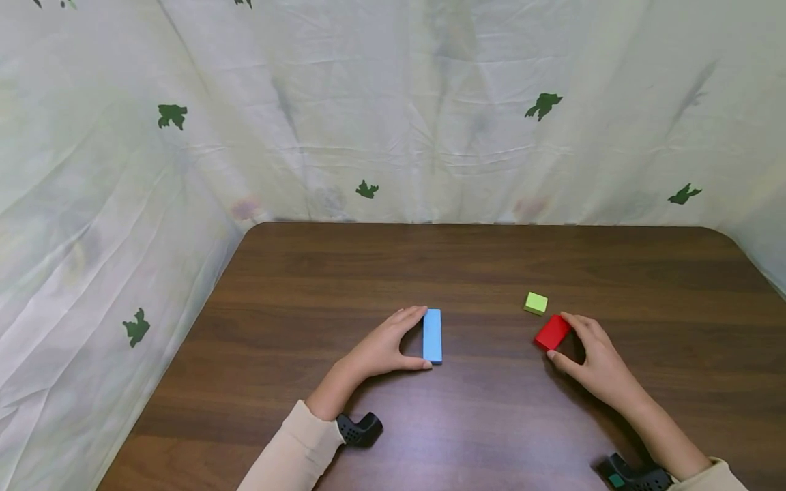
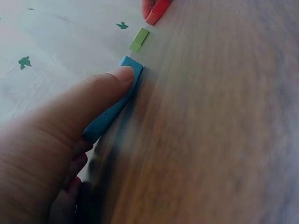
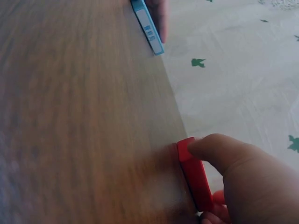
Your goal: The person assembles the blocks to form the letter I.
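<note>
Head view shows 2 bare hands at a brown wood-grained table, each at its own block. On the left side of the scene, the left hand pinches a long blue block by its ends: the thumb is at the near end and the fingertips are at the far end, with a gap between palm and block. The blue block runs lengthwise from near to far. From the left wrist, the thumb is seen against its near end; from the right wrist, a pale label with dark marks shows on its side.

To the right, the right hand pinches a shorter red block, thumb at its near corner and fingers at its far right corner. This block sits at a slant. Whether either held block is slightly raised, I cannot tell.

A small green block lies on the table just beyond the red block and a little to its left, apart from both hands. Each wrist wears a black device beside a cream sleeve. Behind the table's far edge hangs a whitish cloth with dark green patches.
</note>
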Demonstrator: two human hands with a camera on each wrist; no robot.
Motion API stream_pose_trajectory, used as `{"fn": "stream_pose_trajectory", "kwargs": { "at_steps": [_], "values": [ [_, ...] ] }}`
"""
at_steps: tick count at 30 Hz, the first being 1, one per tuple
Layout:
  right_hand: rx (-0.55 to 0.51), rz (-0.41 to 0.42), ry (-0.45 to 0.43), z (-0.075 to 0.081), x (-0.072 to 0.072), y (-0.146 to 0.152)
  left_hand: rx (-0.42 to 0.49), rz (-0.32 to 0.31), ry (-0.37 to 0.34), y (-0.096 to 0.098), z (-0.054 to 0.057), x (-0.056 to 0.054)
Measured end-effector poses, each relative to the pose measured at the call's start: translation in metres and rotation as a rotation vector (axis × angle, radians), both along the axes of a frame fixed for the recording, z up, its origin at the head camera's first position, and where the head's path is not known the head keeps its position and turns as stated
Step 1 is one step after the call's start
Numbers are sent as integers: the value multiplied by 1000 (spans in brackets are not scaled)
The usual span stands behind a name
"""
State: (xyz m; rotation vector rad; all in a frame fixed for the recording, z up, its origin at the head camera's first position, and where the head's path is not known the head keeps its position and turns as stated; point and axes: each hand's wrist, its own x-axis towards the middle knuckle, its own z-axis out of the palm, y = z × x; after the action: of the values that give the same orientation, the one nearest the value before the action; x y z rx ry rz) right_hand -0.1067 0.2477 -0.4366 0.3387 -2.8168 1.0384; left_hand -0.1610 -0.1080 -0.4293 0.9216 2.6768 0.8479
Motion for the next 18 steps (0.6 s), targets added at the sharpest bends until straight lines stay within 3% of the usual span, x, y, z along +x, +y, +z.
{"fn": "stream_pose_trajectory", "kwargs": {
  "at_steps": [18],
  "values": [
    [-22, -41, 37, -1, -2, 1, 3, -47, 49, 1, -1, -1]
  ]
}}
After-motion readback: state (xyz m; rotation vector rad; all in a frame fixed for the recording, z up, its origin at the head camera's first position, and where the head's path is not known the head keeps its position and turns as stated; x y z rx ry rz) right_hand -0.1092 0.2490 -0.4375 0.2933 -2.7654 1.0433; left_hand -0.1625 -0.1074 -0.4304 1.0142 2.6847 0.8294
